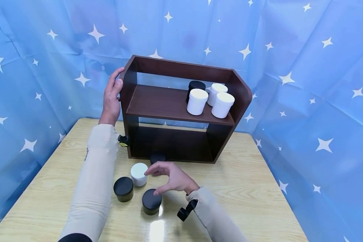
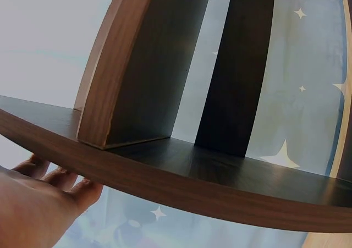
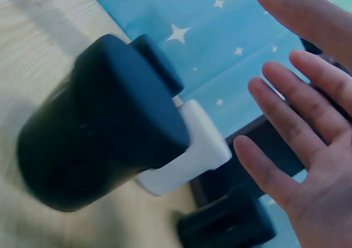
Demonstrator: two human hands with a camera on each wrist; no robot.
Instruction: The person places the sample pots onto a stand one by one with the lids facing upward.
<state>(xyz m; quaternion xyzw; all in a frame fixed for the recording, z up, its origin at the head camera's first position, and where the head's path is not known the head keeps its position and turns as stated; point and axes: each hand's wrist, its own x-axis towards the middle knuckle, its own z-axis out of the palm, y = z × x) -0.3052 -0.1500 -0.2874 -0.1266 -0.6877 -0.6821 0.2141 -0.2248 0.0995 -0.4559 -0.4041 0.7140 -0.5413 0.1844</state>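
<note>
My left hand [image 1: 111,97] rests against the outer left side of a dark brown two-tier shelf [image 1: 157,101]; in the left wrist view its fingers [image 2: 85,193] touch the side panel. Over the table, my right hand [image 1: 175,178] hovers with fingers spread and holds nothing. Below its thumb stands a black lidded jar [image 1: 152,202], large in the right wrist view. A white jar [image 1: 139,174] is near its fingertips, with a second black jar [image 1: 123,190] to the left. Partly hidden behind the hand, a third black jar [image 1: 157,158] stands by the shelf's lower front edge.
On the upper tier, toward the right, are three white jars [image 1: 197,102] and a black jar [image 1: 196,84] behind them. The wooden table [image 1: 245,201] extends on both sides. A blue star-patterned curtain [image 1: 305,84] hangs behind and beside it.
</note>
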